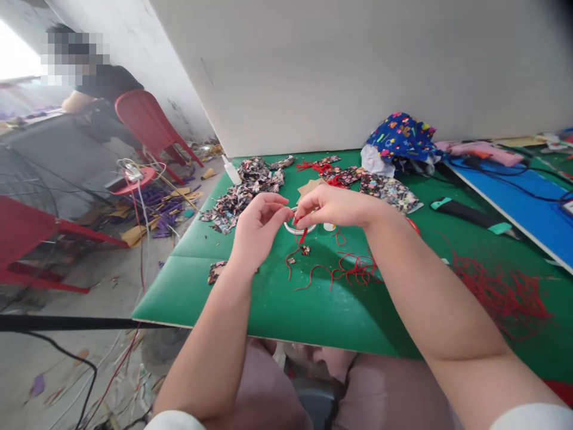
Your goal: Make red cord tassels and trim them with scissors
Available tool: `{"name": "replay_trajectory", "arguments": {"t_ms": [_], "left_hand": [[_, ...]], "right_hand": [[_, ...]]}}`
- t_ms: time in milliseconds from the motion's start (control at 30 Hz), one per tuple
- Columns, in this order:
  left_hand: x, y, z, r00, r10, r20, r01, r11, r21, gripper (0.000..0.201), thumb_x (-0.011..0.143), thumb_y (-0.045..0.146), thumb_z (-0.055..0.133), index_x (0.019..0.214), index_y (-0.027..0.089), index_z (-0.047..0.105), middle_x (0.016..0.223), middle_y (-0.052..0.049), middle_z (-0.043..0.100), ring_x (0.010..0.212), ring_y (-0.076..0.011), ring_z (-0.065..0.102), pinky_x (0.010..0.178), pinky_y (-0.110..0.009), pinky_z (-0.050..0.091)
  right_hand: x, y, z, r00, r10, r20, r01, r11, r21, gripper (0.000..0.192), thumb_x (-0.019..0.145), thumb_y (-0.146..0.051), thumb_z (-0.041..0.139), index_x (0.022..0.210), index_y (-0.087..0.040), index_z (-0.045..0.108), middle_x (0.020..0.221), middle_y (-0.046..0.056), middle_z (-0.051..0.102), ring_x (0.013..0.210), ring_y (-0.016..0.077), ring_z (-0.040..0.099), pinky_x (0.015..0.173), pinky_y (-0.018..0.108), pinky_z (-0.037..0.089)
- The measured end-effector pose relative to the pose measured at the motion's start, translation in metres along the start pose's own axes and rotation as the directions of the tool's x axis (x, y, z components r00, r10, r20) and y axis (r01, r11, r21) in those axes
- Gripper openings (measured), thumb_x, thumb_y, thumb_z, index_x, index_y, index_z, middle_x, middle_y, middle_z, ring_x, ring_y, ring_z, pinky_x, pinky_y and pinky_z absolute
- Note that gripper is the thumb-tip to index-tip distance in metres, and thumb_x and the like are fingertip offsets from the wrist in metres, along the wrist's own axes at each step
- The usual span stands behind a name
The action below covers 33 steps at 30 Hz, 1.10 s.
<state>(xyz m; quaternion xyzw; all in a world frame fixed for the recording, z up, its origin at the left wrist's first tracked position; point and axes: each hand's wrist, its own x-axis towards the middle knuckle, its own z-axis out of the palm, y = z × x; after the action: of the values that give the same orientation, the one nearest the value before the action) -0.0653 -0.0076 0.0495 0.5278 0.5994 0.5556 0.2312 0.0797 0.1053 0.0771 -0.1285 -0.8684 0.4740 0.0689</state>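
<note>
Both hands up just over green bench (268, 298), fingertips together. Left hand (257, 224) & right hand (333, 206) pinch a white ring (296, 227) w/ red cord (302, 236) hanging off it. Loose red cords (353, 269) on bench below; fabric scraps (244, 194) behind.

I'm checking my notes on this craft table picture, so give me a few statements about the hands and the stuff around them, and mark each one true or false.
1. Both hands meet at a small white ring above the green mat. True.
2. The right hand pinches a blue ribbon. False: the cord at the fingers is red.
3. Loose red cord lies on the mat under the right forearm. True.
4. The left hand rests flat on the mat. False: it is raised, fingertips at the ring.
5. A white glue bottle lies at the mat's far left corner. True.
</note>
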Motion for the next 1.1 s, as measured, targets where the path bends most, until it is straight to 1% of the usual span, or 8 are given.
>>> {"name": "replay_trajectory", "arguments": {"t_ms": [300, 467, 600, 667, 767, 867, 967, 1100], "left_hand": [[0.003, -0.004, -0.013, 0.997, -0.022, 0.069, 0.023, 0.999, -0.023, 0.021, 0.078, 0.024, 0.057, 0.098, 0.019, 0.059, 0.072, 0.0, 0.065, 0.069, -0.0112, 0.061, 0.065, -0.023, 0.046], [0.002, -0.003, 0.005, 0.989, -0.036, 0.14, 0.031, 0.999, 0.037, 0.015, 0.075, 0.025, 0.06, 0.088, 0.018, 0.065, 0.079, -0.002, 0.067, 0.071, -0.0126, 0.062, 0.068, -0.026, 0.048], [0.0, -0.001, 0.039, 0.956, -0.032, 0.292, 0.059, 0.995, -0.083, 0.015, 0.077, 0.025, 0.058, 0.087, 0.018, 0.067, 0.083, -0.003, 0.07, 0.077, -0.0145, 0.065, 0.074, -0.03, 0.051], [-0.001, -0.005, 0.056, 0.931, -0.035, 0.362, 0.069, 0.994, -0.081, 0.017, 0.077, 0.025, 0.058, 0.088, 0.018, 0.068, 0.087, -0.005, 0.071, 0.081, -0.0158, 0.065, 0.077, -0.031, 0.051], [-0.001, -0.016, 0.068, 0.888, -0.019, 0.459, 0.015, 1.0, 0.012, 0.021, 0.079, 0.027, 0.057, 0.094, 0.021, 0.069, 0.093, -0.006, 0.07, 0.085, -0.0181, 0.064, 0.079, -0.035, 0.05], [0.0, -0.016, 0.062, 0.932, 0.05, 0.36, -0.053, 0.999, -0.001, 0.02, 0.079, 0.027, 0.058, 0.093, 0.02, 0.07, 0.109, -0.008, 0.066, 0.103, -0.0203, 0.058, 0.084, -0.034, 0.047], [0.0, -0.002, 0.048, 0.982, -0.024, 0.187, 0.067, 0.972, -0.227, 0.024, 0.082, 0.032, 0.054, 0.097, 0.02, 0.068, 0.102, -0.006, 0.069, 0.098, -0.0172, 0.061, 0.087, -0.033, 0.046], [-0.006, 0.019, 0.038, 0.996, -0.029, 0.089, 0.072, 0.847, -0.527, 0.022, 0.081, 0.029, 0.056, 0.1, 0.023, 0.067, 0.105, -0.003, 0.069, 0.1, -0.0169, 0.061, 0.093, -0.034, 0.044]], "right_hand": [[-0.012, -0.003, -0.013, 0.99, 0.044, 0.133, -0.039, 0.998, -0.041, 0.019, 0.073, -0.034, 0.064, 0.076, -0.017, 0.069, 0.068, 0.0, 0.064, 0.064, 0.0104, 0.055, 0.058, 0.024, 0.04], [-0.049, -0.018, -0.036, 0.98, -0.055, -0.193, 0.052, 0.998, -0.024, 0.012, 0.074, -0.032, 0.065, 0.073, -0.021, 0.069, 0.075, 0.0, 0.068, 0.074, 0.0137, 0.062, 0.067, 0.027, 0.047], [-0.072, -0.023, -0.044, 0.859, -0.158, -0.487, 0.192, 0.981, 0.02, 0.008, 0.071, -0.03, 0.069, 0.07, -0.023, 0.069, 0.072, -0.001, 0.068, 0.072, 0.014, 0.062, 0.069, 0.03, 0.048], [-0.077, -0.024, -0.044, 0.823, -0.171, -0.541, 0.231, 0.972, 0.044, 0.007, 0.07, -0.029, 0.069, 0.07, -0.022, 0.069, 0.071, -0.001, 0.067, 0.071, 0.0139, 0.061, 0.07, 0.031, 0.047], [-0.076, -0.025, -0.043, 0.828, -0.161, -0.537, 0.199, 0.98, 0.013, 0.007, 0.071, -0.027, 0.069, 0.069, -0.02, 0.068, 0.07, -0.001, 0.066, 0.07, 0.0136, 0.061, 0.069, 0.03, 0.047], [-0.065, -0.025, -0.039, 0.864, -0.145, -0.482, 0.147, 0.989, -0.034, 0.006, 0.072, -0.025, 0.067, 0.071, -0.019, 0.068, 0.075, 0.001, 0.066, 0.074, 0.0142, 0.06, 0.07, 0.03, 0.048], [-0.048, -0.023, -0.029, 0.863, -0.164, -0.478, 0.179, 0.984, -0.014, 0.007, 0.072, -0.025, 0.066, 0.07, -0.019, 0.068, 0.09, 0.002, 0.065, 0.088, 0.0166, 0.06, 0.08, 0.034, 0.049], [-0.025, -0.022, -0.009, 0.829, -0.163, -0.535, 0.246, 0.965, 0.087, 0.008, 0.074, -0.027, 0.065, 0.072, -0.019, 0.066, 0.104, 0.004, 0.06, 0.09, 0.0159, 0.059, 0.078, 0.035, 0.051]]}}
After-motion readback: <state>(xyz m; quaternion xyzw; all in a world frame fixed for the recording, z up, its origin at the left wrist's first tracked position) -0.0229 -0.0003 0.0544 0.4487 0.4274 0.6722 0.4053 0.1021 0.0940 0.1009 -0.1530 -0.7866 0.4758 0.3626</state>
